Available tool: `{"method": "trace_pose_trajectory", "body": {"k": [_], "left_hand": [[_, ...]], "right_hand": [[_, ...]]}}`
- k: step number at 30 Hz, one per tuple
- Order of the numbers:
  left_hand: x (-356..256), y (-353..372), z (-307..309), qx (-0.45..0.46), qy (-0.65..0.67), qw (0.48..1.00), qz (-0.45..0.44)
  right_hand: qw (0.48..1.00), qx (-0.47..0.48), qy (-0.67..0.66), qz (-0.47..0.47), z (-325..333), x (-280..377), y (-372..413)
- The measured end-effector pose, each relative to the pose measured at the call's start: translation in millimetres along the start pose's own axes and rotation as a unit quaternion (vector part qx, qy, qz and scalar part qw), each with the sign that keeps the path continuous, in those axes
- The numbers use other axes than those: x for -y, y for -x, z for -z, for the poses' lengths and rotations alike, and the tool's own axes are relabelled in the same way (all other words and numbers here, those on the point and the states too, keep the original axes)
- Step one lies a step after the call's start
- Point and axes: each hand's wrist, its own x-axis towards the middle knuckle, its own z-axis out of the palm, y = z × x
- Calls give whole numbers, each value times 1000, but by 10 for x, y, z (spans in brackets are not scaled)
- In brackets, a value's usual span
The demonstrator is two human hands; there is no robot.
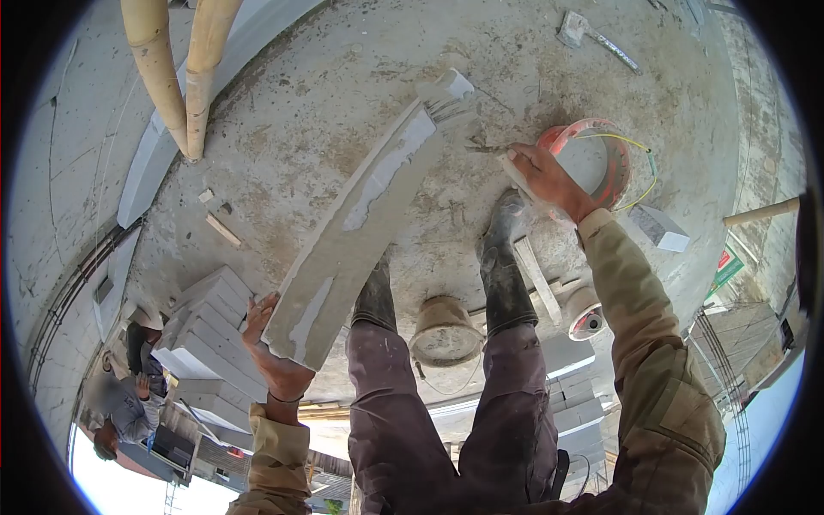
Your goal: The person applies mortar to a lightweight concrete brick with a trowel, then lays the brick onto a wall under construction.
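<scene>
A long pale block (356,225), its face partly coated with wet grey mortar, slants across the middle of the view. My left hand (276,350) grips its lower end, with the fingers at the left edge. To the right of the block, my right hand (549,182) is closed round a flat tool (522,178) near the rim of a red bucket (616,182). The tool is partly hidden by the hand, so its full shape cannot be made out. A small block piece (455,83) lies at the block's far end.
Bamboo poles (199,81) stand at upper left. A hatchet-like tool (598,40) lies at upper right. Stacked blocks (215,330) are at lower left, near a seated person (129,416). A mortar bucket (446,333) stands between my boots. A loose block (659,227) lies right.
</scene>
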Motion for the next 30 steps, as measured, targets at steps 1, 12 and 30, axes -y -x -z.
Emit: {"method": "trace_pose_trajectory", "body": {"k": [1,12,30], "left_hand": [[3,7,0,-6,-4,1000,-1],[354,236,195,55,-65,995,60],[1111,537,479,27,-15,982,187]], "right_hand": [[1000,11,-1,-17,46,-51,-82],[875,-51,-455,-157,-481,-1163,-823],[974,20,-135,-180,-420,-1169,341]]}}
